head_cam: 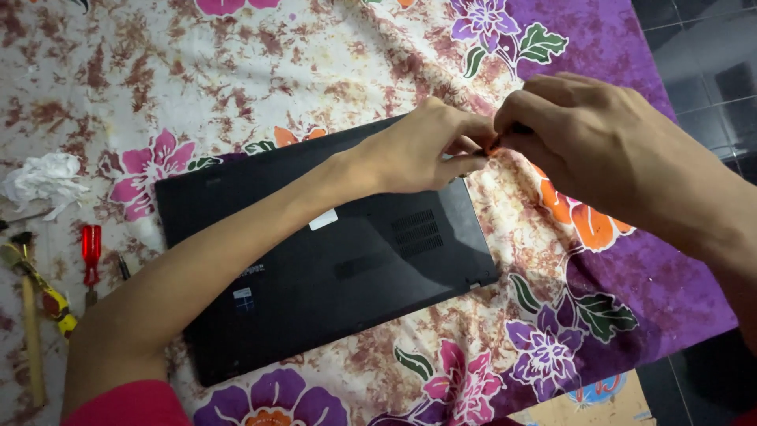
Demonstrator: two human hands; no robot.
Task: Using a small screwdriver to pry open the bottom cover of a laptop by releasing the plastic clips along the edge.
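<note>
- At 6 o'clock, nearest the camera: red sleeve (126,402) at the bottom edge, left forearm running up toward 1 o'clock across the laptop.
- Centre: black laptop (315,260) lying closed, underside up, on the floral cloth (236,71). Long axis runs roughly 8 o'clock to 2 o'clock, far right corner under the hands. Vent slots and a white sticker visible on the base.
- Around 9 o'clock, well apart from the laptop: red-handled screwdriver (91,252), a small dark bit (124,268) just beside it, hammer with wooden handle (30,315) at the left edge, crumpled white tissue (43,180) farther up.
- About 1 o'clock, at the laptop's far right corner: left hand (422,150), fingers curled and pinched closed at the tips; something small and orange shows between the two hands, too small to tell what.
- Just beyond, at 2 o'clock: right hand (587,134), fingers bent in, tips pinched and touching the left hand's fingertips over the laptop edge.
- Far right at 3 o'clock: dark tiled floor (702,71) past the cloth.
</note>
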